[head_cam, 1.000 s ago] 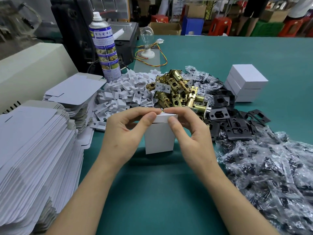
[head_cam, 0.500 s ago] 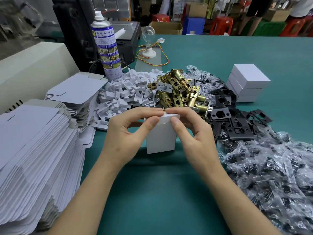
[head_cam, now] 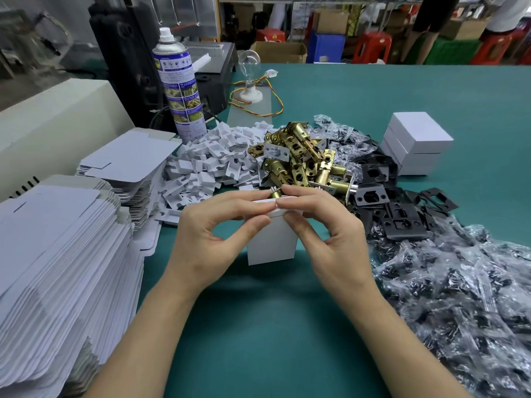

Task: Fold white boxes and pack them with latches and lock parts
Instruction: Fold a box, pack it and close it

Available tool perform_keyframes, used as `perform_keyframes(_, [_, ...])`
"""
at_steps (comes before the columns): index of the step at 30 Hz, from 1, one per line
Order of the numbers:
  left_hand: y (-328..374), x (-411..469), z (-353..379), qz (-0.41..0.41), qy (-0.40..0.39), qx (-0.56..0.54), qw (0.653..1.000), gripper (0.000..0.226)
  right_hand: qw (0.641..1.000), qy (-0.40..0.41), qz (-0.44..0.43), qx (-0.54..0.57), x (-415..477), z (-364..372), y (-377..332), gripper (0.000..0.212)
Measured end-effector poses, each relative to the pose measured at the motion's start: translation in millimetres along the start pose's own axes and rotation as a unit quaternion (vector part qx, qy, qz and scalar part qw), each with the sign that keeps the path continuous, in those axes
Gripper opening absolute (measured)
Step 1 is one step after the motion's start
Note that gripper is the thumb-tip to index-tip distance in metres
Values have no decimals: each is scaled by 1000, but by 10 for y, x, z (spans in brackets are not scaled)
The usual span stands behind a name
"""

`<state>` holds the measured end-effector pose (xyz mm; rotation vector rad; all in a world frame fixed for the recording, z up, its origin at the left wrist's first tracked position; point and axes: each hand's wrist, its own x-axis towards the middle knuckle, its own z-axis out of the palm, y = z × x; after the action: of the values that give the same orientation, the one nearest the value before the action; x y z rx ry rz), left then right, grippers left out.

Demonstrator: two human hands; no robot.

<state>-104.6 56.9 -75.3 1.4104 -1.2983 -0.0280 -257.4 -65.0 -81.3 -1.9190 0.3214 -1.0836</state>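
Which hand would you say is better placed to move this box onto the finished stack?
Probably the right hand: the left hand pinches the white box too, but the finished stack sits far right.

white box lid lower, thumbs closer together

We've got open green table near us; flat box stacks wall off the left, bagged parts the right, brass latches the far side.

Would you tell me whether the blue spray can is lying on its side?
No, the spray can stands upright, nozzle at the top, behind the heap of white card pieces.
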Motion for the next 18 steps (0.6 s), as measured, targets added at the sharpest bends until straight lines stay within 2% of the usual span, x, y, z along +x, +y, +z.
perform_keyframes(5, [1,-21,33,-1,18,8,1000,14,999,-14,17,33,-9,-25,-1,24])
perform_keyframes(9, [22,-23,29,-4,22,4,1000,13,995,-3,47,89,-17,-36,-3,14])
perform_keyframes(18, [3,-10,73,15,-13,25,999,19,999,-21,18,38,-3,-59,46,5])
